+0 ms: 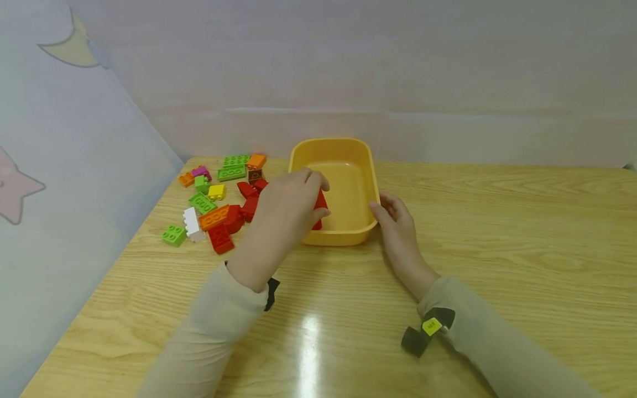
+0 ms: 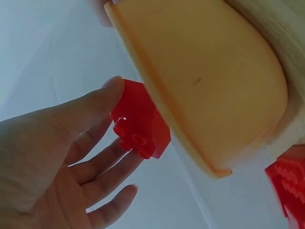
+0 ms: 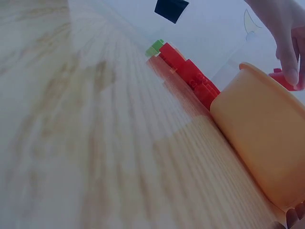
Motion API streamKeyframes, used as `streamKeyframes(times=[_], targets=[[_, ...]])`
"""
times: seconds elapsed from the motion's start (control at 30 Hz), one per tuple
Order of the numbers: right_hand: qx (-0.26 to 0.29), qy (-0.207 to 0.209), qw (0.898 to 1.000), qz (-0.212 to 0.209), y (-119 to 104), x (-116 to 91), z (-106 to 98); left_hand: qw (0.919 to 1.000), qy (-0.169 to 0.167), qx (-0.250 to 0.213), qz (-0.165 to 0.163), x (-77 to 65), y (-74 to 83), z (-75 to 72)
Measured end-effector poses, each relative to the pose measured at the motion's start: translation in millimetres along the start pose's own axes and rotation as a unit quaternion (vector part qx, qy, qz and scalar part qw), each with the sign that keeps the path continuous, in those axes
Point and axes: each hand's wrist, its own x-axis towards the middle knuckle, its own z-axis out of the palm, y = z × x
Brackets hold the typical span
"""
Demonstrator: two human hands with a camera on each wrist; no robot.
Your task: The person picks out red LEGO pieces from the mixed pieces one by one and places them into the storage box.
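Note:
A red toy building block (image 2: pixel 138 119) with studs is pinched between the thumb and fingers of my left hand (image 1: pixel 291 202). In the head view that hand is over the left side of a yellow plastic bin (image 1: pixel 348 237), and only part of the block (image 1: pixel 320 211) shows past the fingers. The left wrist view shows the block just beyond the bin's rim (image 2: pixel 162 112). My right hand (image 1: pixel 400 235) grips the bin's right wall near the front corner, thumb at the rim and fingers outside.
Left of the bin lie several loose blocks: red (image 1: pixel 220 239), orange (image 1: pixel 214 217), white (image 1: pixel 193 224), green (image 1: pixel 174 235), yellow (image 1: pixel 217 192) and brown (image 1: pixel 255 176). The wooden table (image 1: pixel 497 237) meets a pale wall covering (image 1: pixel 448 83) behind.

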Motion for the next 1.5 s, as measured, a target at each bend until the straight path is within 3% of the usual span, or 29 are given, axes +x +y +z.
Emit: streamKeyframes(times=[0.17,0.37,0.63,0.87,1.17,1.5], targets=[[-0.003,0.001,1.0,-0.001,0,0,0,1.0,0.001,0.006,0.006,3.0,3.3,8.3],[-0.006,0.002,1.0,-0.001,1,-1,-1,0.9991,0.005,-0.042,0.008,5.3,6.0,17.8],[0.003,0.001,1.0,0.0,3,1,0,0.9936,-0.04,-0.105,-0.003,7.0,6.2,29.0],[0.009,0.003,1.0,-0.001,3,2,1,0.9928,-0.046,-0.11,0.005,7.8,2.7,35.6],[-0.006,0.004,1.0,0.004,2,2,0,0.9907,-0.076,-0.111,-0.018,8.6,2.1,37.5],[0.001,0.008,1.0,0.004,1,1,0,0.9927,-0.08,-0.09,-0.003,8.3,3.3,37.3]])
